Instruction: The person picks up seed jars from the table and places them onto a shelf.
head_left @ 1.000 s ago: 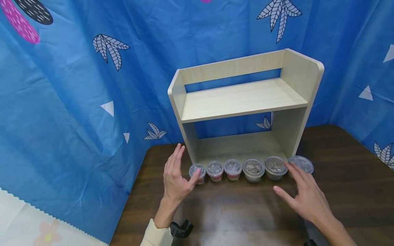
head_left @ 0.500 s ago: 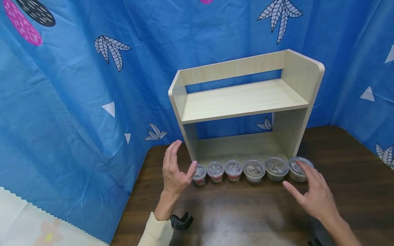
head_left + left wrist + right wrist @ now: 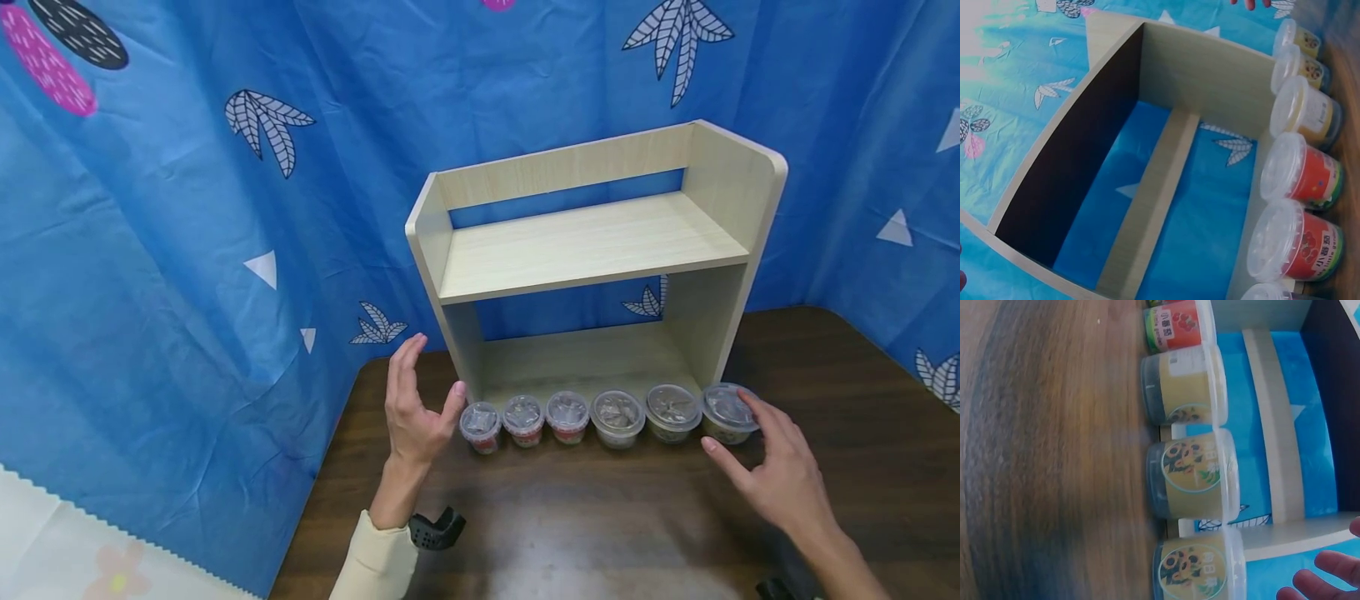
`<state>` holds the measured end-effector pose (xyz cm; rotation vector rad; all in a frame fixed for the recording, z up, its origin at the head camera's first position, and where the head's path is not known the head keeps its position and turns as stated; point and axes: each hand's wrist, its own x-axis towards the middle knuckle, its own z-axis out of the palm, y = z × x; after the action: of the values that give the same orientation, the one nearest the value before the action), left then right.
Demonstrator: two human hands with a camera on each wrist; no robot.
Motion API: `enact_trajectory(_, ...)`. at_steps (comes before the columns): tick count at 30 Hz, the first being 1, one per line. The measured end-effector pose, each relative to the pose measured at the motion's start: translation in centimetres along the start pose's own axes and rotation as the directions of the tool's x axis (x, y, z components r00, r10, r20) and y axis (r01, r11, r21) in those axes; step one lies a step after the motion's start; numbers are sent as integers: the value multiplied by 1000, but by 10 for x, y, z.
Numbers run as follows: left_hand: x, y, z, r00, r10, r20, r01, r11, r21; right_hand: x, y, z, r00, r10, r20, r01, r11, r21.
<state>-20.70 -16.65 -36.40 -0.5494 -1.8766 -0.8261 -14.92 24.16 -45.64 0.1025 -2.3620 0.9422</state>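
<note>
A row of lidded plastic cups stands along the front of a pale wooden shelf. Three smaller ones with red labels are on the left, such as the leftmost cup (image 3: 481, 427); the wider three on the right carry tan labels with a sunflower picture, as on this tan-label cup (image 3: 1194, 475). My left hand (image 3: 416, 417) is raised left of the row, fingers spread, thumb tip close to the leftmost cup's lid. At the other end my right hand (image 3: 783, 467) hovers with spread fingers, the index fingertip overlapping the rightmost cup (image 3: 727, 411) in the head view. Both hands hold nothing.
The two-tier shelf (image 3: 592, 242) stands at the back of the dark wooden table (image 3: 570, 517). A blue patterned curtain (image 3: 360, 167) hangs behind and on both sides. A black wrist strap (image 3: 437, 529) sits on my left wrist.
My hands have moved apart: the left has drawn leftward off the leftmost cup, the right has shifted right, uncovering the two rightmost cups more. The cups have stayed in place.
</note>
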Motion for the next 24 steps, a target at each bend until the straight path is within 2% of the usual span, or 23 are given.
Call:
enact_trajectory(15,12,-5,6,999,44,-32,-45,999,-19,0,16,2,995,96,17,-95,994,-58)
enact_trajectory(24,22,-6,8,996,69,-47,-70,997,-15,0,29,0,984,165,63,-160,984,-76)
